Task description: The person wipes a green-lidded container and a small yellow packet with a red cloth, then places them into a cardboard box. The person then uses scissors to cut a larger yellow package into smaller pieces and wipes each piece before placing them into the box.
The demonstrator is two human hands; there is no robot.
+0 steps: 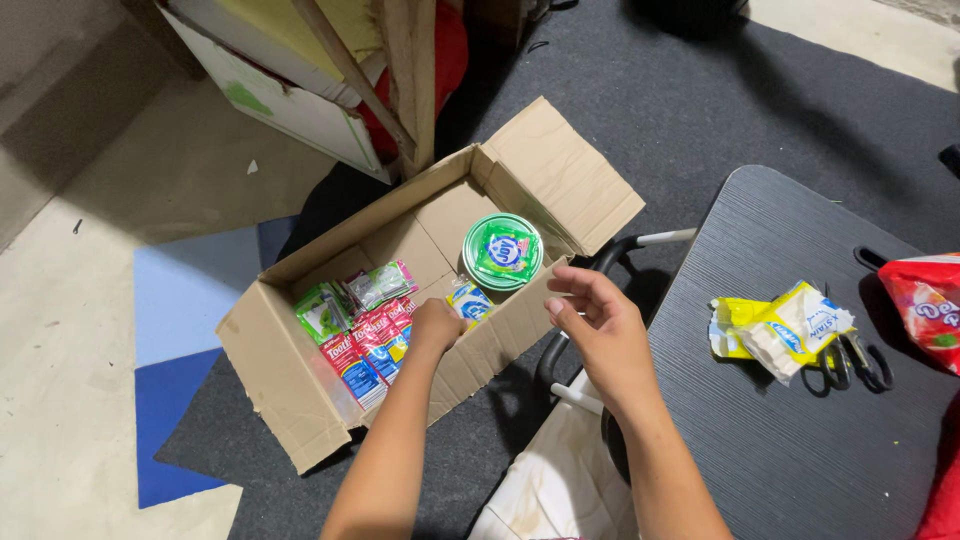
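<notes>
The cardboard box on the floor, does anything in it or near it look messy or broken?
Nothing is spilled or broken. The cardboard box sits askew with its flaps splayed open. On the dark table, a torn yellow and white wrapper lies crumpled on top of a pair of scissors. That is the only untidy spot.

Box (300, 400) floor bare (behind round tin (502, 252)); packets (360, 335) crowd its left.

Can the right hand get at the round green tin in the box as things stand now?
Probably yes. The right hand hovers empty at the box edge, the flaps are open, and nothing covers the tin. The left hand works further left, over a small packet.
</notes>
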